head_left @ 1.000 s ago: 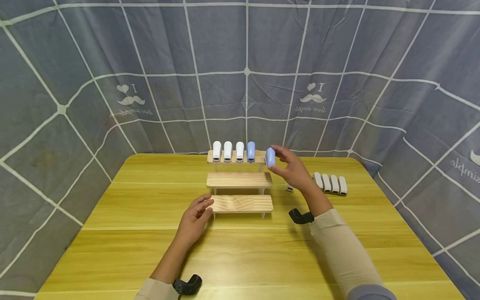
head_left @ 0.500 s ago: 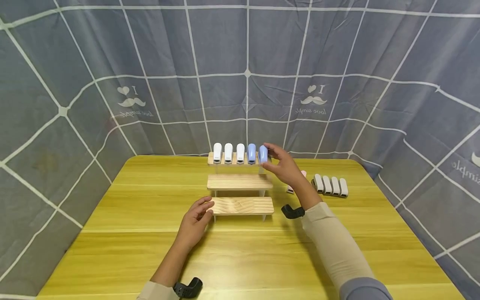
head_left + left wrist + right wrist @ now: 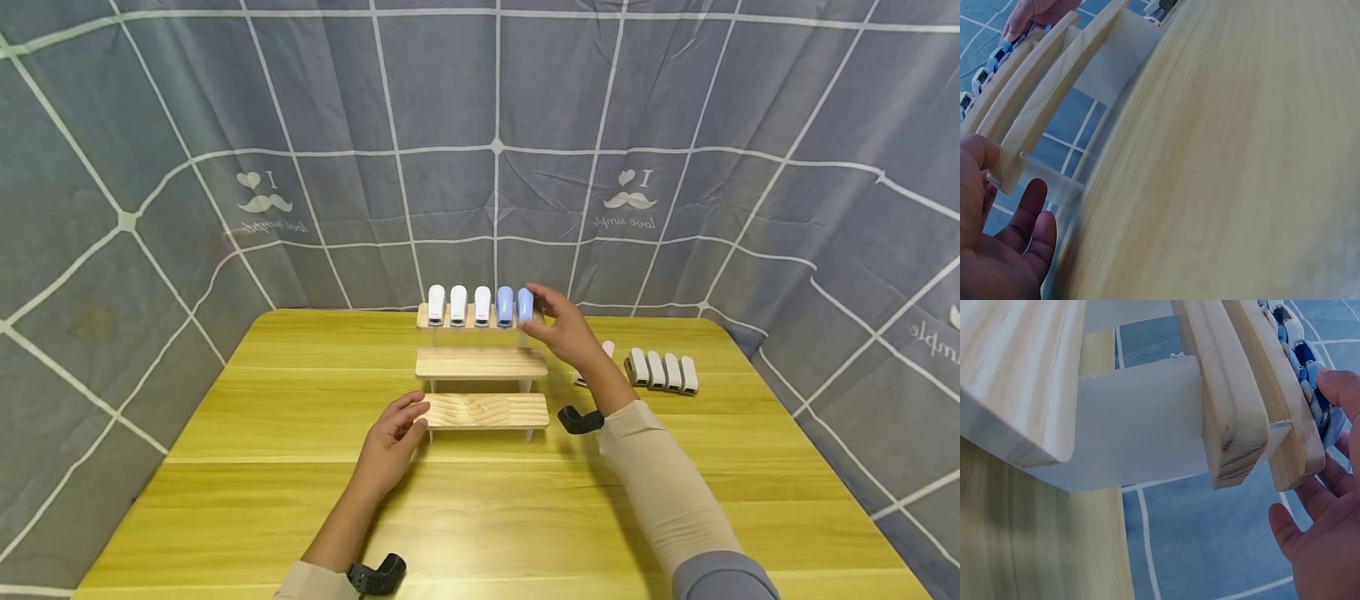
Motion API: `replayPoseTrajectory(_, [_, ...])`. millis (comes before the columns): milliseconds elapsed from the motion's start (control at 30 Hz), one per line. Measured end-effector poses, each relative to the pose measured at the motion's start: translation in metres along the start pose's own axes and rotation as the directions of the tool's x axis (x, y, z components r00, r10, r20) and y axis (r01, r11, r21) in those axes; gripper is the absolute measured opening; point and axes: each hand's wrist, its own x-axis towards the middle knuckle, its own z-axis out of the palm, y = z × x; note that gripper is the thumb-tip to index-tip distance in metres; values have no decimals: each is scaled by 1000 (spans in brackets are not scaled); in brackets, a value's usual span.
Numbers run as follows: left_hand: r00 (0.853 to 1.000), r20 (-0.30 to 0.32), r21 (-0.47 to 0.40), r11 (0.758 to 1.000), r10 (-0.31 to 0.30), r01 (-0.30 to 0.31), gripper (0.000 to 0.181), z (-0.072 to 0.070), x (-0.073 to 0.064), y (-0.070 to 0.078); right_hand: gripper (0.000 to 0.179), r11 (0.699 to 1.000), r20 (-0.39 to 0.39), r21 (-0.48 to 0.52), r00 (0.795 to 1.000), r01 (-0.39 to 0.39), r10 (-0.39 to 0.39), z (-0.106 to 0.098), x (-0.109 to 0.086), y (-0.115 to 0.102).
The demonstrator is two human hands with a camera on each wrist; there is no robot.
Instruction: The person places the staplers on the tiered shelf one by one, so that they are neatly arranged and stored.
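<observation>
On the top shelf (image 3: pixel 537 321) of a three-tier wooden stand, a light blue mini stapler (image 3: pixel 525 306) stands at the right end. My right hand (image 3: pixel 564 332) pinches it between thumb and fingers. Close on its left is another blue stapler (image 3: pixel 504 306), then white staplers (image 3: pixel 458 306) in the same row. In the right wrist view, the gripped stapler (image 3: pixel 1334 426) is partly covered by a digit. At the left end of the bottom shelf (image 3: pixel 487 410), my left hand (image 3: pixel 390 442) touches the board, its lower fingers (image 3: pixel 1029 203) loose beside the translucent leg.
Several white staplers (image 3: pixel 672 372) stand in a row on the yellow wooden table (image 3: pixel 480 517), right of the stand. A pink stapler (image 3: pixel 608 347) is mostly hidden behind my right forearm. The middle shelf (image 3: pixel 480 363) is bare. A grey checked curtain (image 3: pixel 435 192) encloses the table.
My right hand has brought the blue stapler left, from beyond the top shelf's right end to beside the other blue one. My left hand stays at the bottom shelf.
</observation>
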Motion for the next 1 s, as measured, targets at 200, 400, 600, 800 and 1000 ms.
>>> replayPoseTrajectory(200, [1000,-5,-1,1000,-6,6,29,1,1,2,64,999,17,11,999,-35,35,-1,-2,-8])
replayPoseTrajectory(400, [1000,-11,9,1000,-9,9,29,1,0,3,71,998,40,14,997,-69,68,-4,-3,-3])
replayPoseTrajectory(600, [1000,-14,14,1000,-10,10,29,1,0,2,76,996,66,7,994,-91,90,-10,-8,4])
replayPoseTrajectory(800, [1000,-15,22,1000,-3,3,29,1,0,2,78,989,85,-13,985,-149,150,-17,-18,13])
replayPoseTrajectory(1000, [1000,-20,22,1000,9,-9,29,2,0,2,78,981,90,-30,977,-194,196,-24,-32,26])
